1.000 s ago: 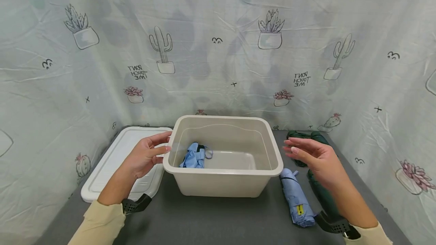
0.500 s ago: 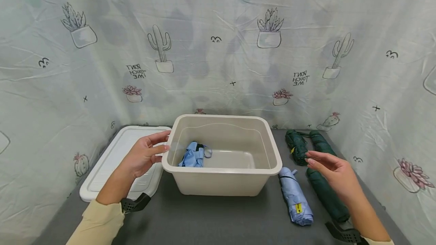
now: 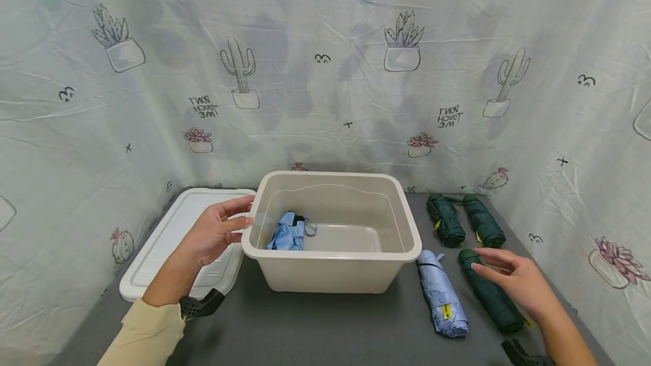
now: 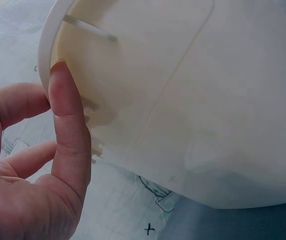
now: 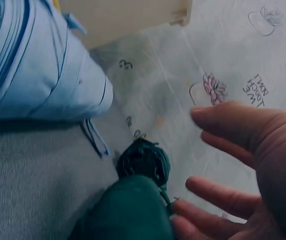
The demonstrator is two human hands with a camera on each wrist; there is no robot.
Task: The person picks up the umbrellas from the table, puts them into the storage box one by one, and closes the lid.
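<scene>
My left hand touches the left rim of the beige plastic tub, its thumb against the outer wall just below the rim. Inside the tub, at the left, lies a light-blue folded fabric bundle with a strap loop. Over on the right, my right hand is at the upper end of a long dark-green rolled bundle, perhaps a folded umbrella. Its thumb and fingers are spread apart around nothing. Contact with the green roll cannot be told. The right wrist view shows this hand beside the green roll.
A light-blue roll with a yellow tag lies between tub and green roll. Two shorter dark-green rolls lie farther back. The white lid lies left of the tub. A cactus-print curtain surrounds the grey tabletop.
My right hand has moved right and nearer, from beside the tub's right edge, past the back green rolls, to the long green roll. The left hand keeps its place on the rim.
</scene>
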